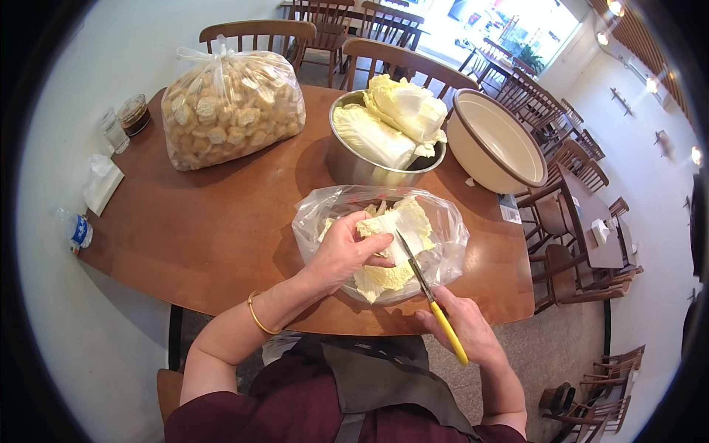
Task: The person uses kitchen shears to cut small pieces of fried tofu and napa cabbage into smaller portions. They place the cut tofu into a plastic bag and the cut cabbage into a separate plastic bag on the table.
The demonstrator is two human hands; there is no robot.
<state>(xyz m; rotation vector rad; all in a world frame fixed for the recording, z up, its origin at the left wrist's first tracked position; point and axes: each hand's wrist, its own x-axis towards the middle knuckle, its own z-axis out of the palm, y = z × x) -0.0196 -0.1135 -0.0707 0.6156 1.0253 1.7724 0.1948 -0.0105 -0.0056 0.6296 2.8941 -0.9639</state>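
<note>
My left hand (pixel 346 249) pinches a napa cabbage leaf (pixel 412 224) over a clear plastic bag (pixel 451 243) spread open on the wooden table. In my right hand (pixel 468 326) is a pair of scissors with yellow handles (pixel 450 335). The blades point up and to the left, with their tips against the leaf's pale rib. More leaf pieces (pixel 382 279) lie in the bag under my left hand. Behind the bag stands a steel pot (pixel 382 174) holding napa cabbages (pixel 404 116).
A tied bag of tan, puffy food pieces (pixel 232 116) stands at the back left, near a glass of dark liquid (pixel 134 115), an empty-looking glass (pixel 114 131) and tissues (pixel 102 183). At the right is a beige basin (pixel 498 144). Chairs (pixel 410 58) line the table's far side.
</note>
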